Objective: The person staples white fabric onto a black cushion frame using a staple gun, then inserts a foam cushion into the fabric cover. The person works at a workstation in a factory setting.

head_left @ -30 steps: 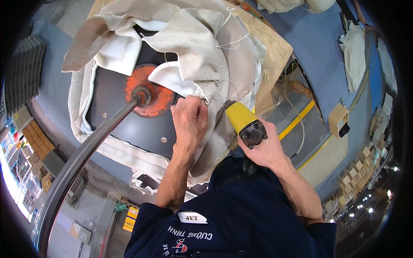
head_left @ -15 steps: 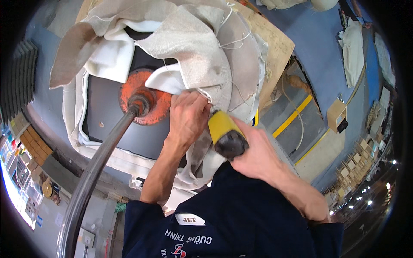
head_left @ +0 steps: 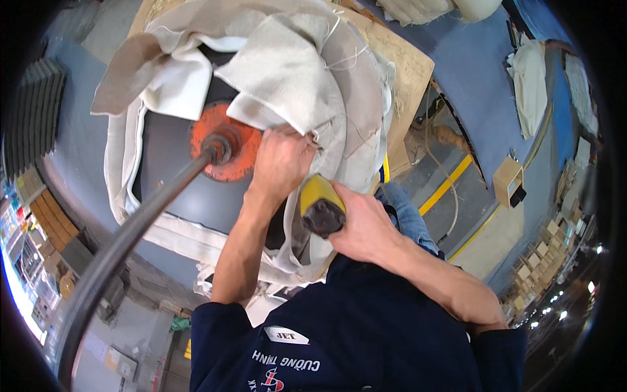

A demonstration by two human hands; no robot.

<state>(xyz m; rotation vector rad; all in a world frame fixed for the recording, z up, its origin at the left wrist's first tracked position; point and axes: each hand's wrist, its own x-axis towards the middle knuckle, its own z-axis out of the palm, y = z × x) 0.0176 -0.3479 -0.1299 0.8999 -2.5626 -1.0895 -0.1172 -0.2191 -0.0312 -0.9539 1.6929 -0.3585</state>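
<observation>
My left hand [head_left: 282,160] is closed on the edge of the beige fabric [head_left: 277,72], pinching it beside the frayed threads at its corner. My right hand [head_left: 366,225] grips a yellow staple gun [head_left: 321,196] with a black end. Its nose points away from me and is hidden by its body, close to the fabric just right of my left fingers. The fabric drapes loosely around a rounded padded piece with a white-edged rim [head_left: 121,163] and a dark panel [head_left: 183,189] in its middle.
An orange round plate [head_left: 245,153] with a dark metal pole [head_left: 140,222] stands on the dark panel, left of my hands. A wooden board [head_left: 408,78] lies beneath the work. A small box [head_left: 507,181] sits at right. A denim leg [head_left: 406,212] shows below my right forearm.
The staple gun and my right hand have shifted left and slightly down. My left hand still pinches the fabric; the fabric flap beside it has folded over. The whole view has shifted slightly.
</observation>
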